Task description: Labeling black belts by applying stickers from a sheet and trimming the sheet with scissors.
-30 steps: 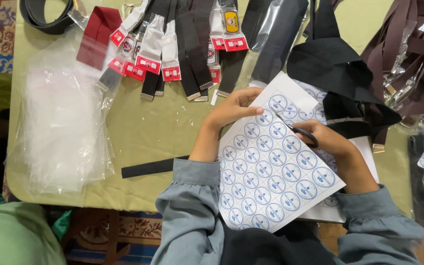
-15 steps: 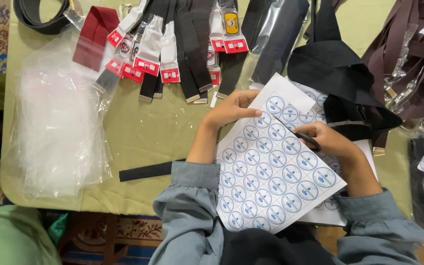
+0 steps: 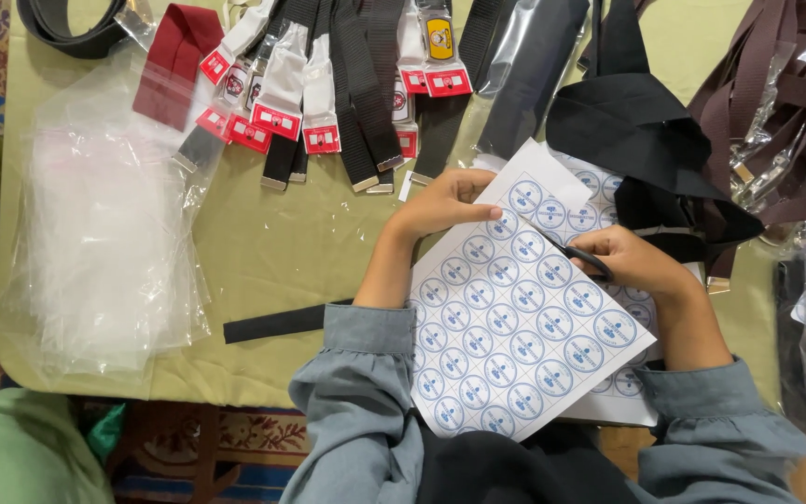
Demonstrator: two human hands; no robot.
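A white sheet of round blue stickers lies tilted on the table in front of me, on top of other such sheets. My left hand rests on the sheet's upper left edge, fingers curled onto the paper. My right hand is closed around a black scissor-like tool whose tip lies over the sheet's upper right part. Both arms wear grey-blue sleeves.
A row of black belts with red and white tags lies at the back. A dark red belt and a stack of clear plastic bags are at the left. Brown straps and black cloth are at the right. One black strap lies near the table's front edge.
My left hand has shifted slightly along the sheet's upper edge, and my right hand with the black tool has moved a little over the sheet.
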